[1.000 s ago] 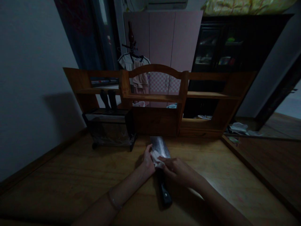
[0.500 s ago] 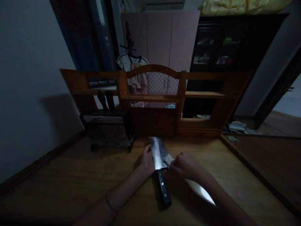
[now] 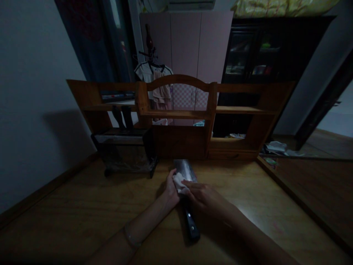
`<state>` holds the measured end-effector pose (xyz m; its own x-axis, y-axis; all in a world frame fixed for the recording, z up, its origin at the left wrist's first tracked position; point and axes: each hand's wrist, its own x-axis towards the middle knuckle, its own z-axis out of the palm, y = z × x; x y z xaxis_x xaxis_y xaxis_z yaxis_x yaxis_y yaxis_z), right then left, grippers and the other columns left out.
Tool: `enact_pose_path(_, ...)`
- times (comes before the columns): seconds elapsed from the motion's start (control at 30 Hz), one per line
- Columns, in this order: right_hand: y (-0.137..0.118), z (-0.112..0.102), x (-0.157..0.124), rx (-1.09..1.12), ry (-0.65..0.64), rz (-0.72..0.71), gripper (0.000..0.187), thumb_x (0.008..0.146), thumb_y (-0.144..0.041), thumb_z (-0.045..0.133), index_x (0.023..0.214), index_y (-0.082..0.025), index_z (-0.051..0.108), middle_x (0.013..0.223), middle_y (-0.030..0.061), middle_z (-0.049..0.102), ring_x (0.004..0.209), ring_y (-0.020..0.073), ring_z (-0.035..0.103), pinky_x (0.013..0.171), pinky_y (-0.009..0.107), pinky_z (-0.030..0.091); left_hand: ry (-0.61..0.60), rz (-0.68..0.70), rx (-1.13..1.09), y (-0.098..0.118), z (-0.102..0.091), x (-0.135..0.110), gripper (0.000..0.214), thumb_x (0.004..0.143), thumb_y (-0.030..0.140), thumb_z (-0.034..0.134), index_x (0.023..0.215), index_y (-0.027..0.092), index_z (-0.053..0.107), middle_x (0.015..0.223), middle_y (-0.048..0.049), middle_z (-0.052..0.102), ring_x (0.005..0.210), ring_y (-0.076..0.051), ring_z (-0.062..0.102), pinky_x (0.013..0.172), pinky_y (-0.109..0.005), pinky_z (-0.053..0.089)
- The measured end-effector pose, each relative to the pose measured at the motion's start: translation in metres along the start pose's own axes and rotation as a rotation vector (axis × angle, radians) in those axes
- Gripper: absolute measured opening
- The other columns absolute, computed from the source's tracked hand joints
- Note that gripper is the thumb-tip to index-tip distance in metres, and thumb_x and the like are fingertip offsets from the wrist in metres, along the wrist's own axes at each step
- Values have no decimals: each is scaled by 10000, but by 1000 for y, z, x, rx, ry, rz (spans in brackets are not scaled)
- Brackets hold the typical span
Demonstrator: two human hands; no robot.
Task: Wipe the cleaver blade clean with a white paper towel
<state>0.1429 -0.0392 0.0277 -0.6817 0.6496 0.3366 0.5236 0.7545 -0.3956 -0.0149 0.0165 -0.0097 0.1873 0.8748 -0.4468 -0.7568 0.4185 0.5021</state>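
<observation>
A cleaver (image 3: pixel 185 168) with a broad metal blade and a black riveted handle lies over the wooden tabletop, its handle pointing towards me. My left hand (image 3: pixel 171 189) supports the blade from the left side, thumb at its edge and the other fingers hidden beneath. Pressed onto the blade is a white tissue (image 3: pixel 180 183), held under the fingers of my right hand (image 3: pixel 202 195). The tissue and right hand cover the lower part of the blade, near the handle.
A knife block (image 3: pixel 125 151) with two black-handled knives stands at the back left of the table (image 3: pixel 82 209). Behind runs a wooden shelf unit (image 3: pixel 179 141) along the far edge. A raised wooden rim (image 3: pixel 298 191) borders the right side.
My right hand has moved left across the blade with the tissue, from the right edge to the left edge. The left hand keeps its hold on the cleaver.
</observation>
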Motion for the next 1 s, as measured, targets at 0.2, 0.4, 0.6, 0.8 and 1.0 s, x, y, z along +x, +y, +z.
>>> enact_pose_path(0.2, 3, -2, -3, -121, -99, 78, 325, 999, -268, 366, 998, -163, 674, 1011, 90, 695, 738, 170, 666, 668, 235, 434, -164, -55, 5, 0, 0, 0, 393, 833, 443, 459, 860, 91, 633, 715, -118, 660, 611, -218, 627, 603, -323, 501)
enact_pose_path(0.4, 13, -16, -5, -362, -114, 152, 358, 959, -330, 436, 765, -154, 680, 603, 58, 641, 513, 133, 561, 509, 262, 223, -259, -84, -10, 1, 1, -2, 433, 839, 460, 435, 914, 84, 636, 815, -148, 677, 789, -277, 652, 755, -402, 506)
enact_pose_path(0.6, 14, -23, -6, -463, -140, 168, 391, 923, -311, 477, 624, -146, 666, 561, 66, 623, 492, 116, 536, 500, 283, 161, -296, -74, 11, 0, -3, 1, 416, 844, 452, 438, 881, 87, 634, 790, -132, 675, 734, -248, 650, 791, -387, 499)
enact_pose_path(0.8, 20, -26, -7, -568, -78, 283, 351, 880, -278, 516, 586, -157, 664, 595, 97, 657, 531, 174, 614, 505, 290, 218, -264, -68, 5, 1, -2, -1, 421, 846, 442, 440, 920, 79, 641, 831, -146, 686, 781, -258, 660, 788, -381, 501)
enact_pose_path(1.0, 21, -20, -6, -271, 177, 180, 349, 1005, -261, 359, 1026, -191, 700, 1201, 85, 628, 994, 205, 640, 840, 272, 449, -170, -83, -35, 2, 0, -3, 355, 824, 422, 490, 873, 103, 636, 753, -111, 682, 673, -231, 654, 701, -360, 516)
